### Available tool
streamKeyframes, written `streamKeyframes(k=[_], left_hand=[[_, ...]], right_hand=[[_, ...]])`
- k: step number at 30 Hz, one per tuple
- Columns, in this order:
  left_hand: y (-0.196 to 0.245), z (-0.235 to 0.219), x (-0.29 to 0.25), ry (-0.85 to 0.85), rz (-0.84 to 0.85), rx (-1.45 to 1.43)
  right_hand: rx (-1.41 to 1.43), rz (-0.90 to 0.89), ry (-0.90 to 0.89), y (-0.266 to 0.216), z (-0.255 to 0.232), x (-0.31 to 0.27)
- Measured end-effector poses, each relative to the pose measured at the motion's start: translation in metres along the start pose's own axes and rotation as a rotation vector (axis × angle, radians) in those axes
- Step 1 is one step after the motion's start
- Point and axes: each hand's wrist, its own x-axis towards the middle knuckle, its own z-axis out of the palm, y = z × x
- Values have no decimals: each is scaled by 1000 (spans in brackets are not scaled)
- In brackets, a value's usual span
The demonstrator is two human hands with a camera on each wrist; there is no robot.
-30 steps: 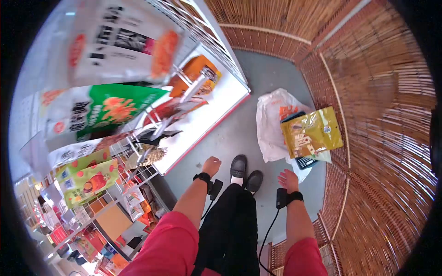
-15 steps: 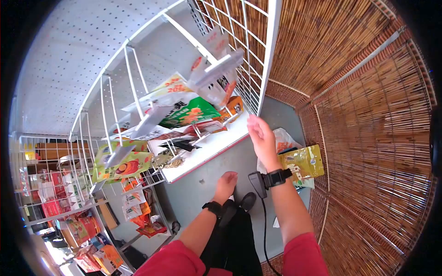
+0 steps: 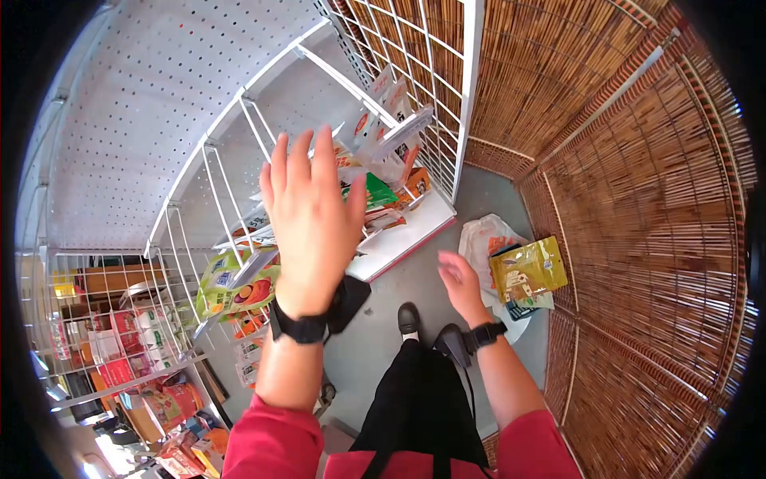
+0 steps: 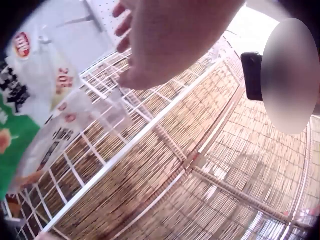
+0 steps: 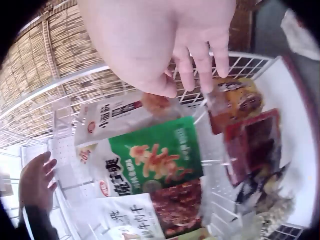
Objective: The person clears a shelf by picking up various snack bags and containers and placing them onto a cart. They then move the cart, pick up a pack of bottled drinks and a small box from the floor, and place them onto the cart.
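My left hand [image 3: 311, 215] is raised in front of the wire rack, fingers extended and holding nothing. In the head view it overlaps a green-and-white snack bag [image 3: 373, 191] hanging on the rack. My right hand [image 3: 461, 286] is lower, beside the rack's base, its fingers loosely extended around nothing. The right wrist view shows this palm [image 5: 165, 40] above the hanging bags: a white snack bag [image 5: 117, 120], the green-and-white one, a dried-meat bag [image 5: 177, 207] and an orange bag [image 5: 240, 102]. A light green bag [image 3: 227, 291] hangs left of my left wrist.
White metal prongs and a wire side panel [image 3: 447, 104] project around the bags. On the floor at right, a gold pouch [image 3: 531, 267] lies on a white plastic bag [image 3: 475, 247]. A reed screen [image 3: 622, 215] closes the right side. Packaged goods fill shelves at lower left.
My right hand rose toward the rack, then came back down. My left hand has risen from low near my legs to in front of the rack. The head view has tilted up.
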Motion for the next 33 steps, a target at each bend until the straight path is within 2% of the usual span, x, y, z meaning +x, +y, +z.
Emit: streamKeyframes(k=[1,2,5,7,8,9,10,12,14,16,18,21,22,24,26,28,29,30,31,32,33], left_hand=[[-3,3,9,-99,1,76],[-6,6,18,-102,9,73],[-7,11,46,-589,-153,65],[-18,28,53,-645,-155,-6],[-24,36,55,-698,-161,-78],[-27,41,59,-699,-154,-81],[-29,45,61,-725,-191,-80],[-33,53,63,-757,-222,-78],[-35,59,64,-800,-231,-164],[-29,52,66,-799,-253,-146],[-25,46,65,-798,-278,-129],[-25,43,62,-760,-184,-120],[-29,44,61,-757,-141,-157],[-28,40,60,-755,-95,-194],[-22,25,60,-748,50,-206],[-23,23,55,-713,48,-228],[-23,22,53,-678,41,-250],[-22,19,53,-677,42,-251],[-20,15,55,-730,-50,-285],[-19,12,54,-784,-143,-319],[-18,13,50,-787,-141,-319]], right_hand=[[-13,39,28,18,-8,-21],[-52,103,24,34,-17,-41],[-90,229,16,84,-43,-104],[-171,370,29,124,-60,-148],[-265,414,26,126,-68,-165],[-359,460,25,127,-76,-180],[-357,463,32,134,-83,-195],[-394,579,73,153,-95,-222],[-446,606,85,189,-106,-250],[-497,633,97,198,-110,-259],[-543,623,45,199,-113,-263],[-597,560,68,195,-108,-250],[-596,565,72,206,-107,-248],[-576,450,78,229,-104,-237],[-551,434,128,196,-93,-216],[-548,508,35,134,-85,-188],[-547,509,37,128,-82,-180],[-585,329,9,124,-81,-175],[-620,148,-17,114,-77,-166],[-619,150,-15,105,-73,-158],[-363,343,56,85,-66,-147]])
